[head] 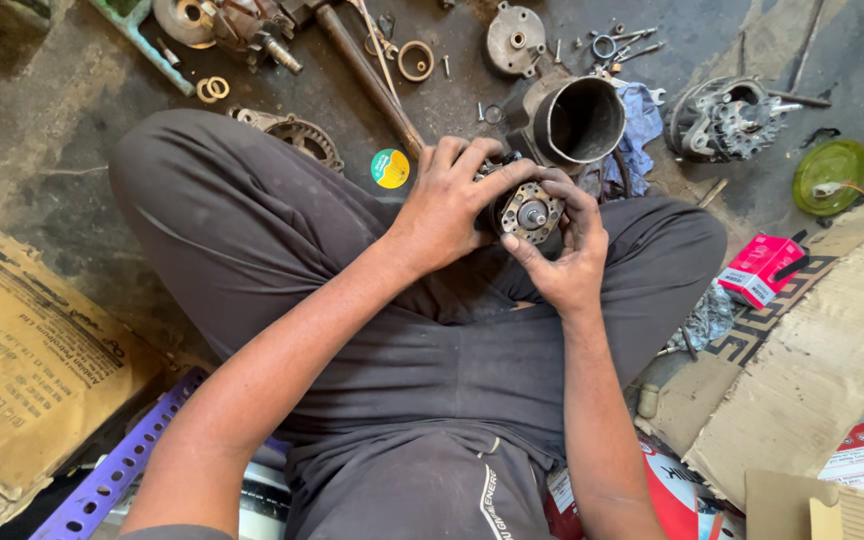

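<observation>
I sit cross-legged on a dirty floor and hold a small round metal motor part (pixel 527 212) with a short shaft above my lap. My left hand (pixel 447 200) wraps over its top and left side. My right hand (pixel 567 250) cups it from the right and below, fingers on its face plate. Just beyond my hands stands a hollow dark metal cylinder housing (pixel 577 120) with its open mouth up.
Loose parts lie on the floor ahead: a long rod (pixel 367 70), rings (pixel 414 60), a round cover (pixel 514 38), a wound stator (pixel 727 120), bolts, a blue rag (pixel 642 120). A red box (pixel 762 268) and cardboard (pixel 822 360) lie right, a cardboard sheet (pixel 22 370) and purple perforated rail (pixel 117 465) left.
</observation>
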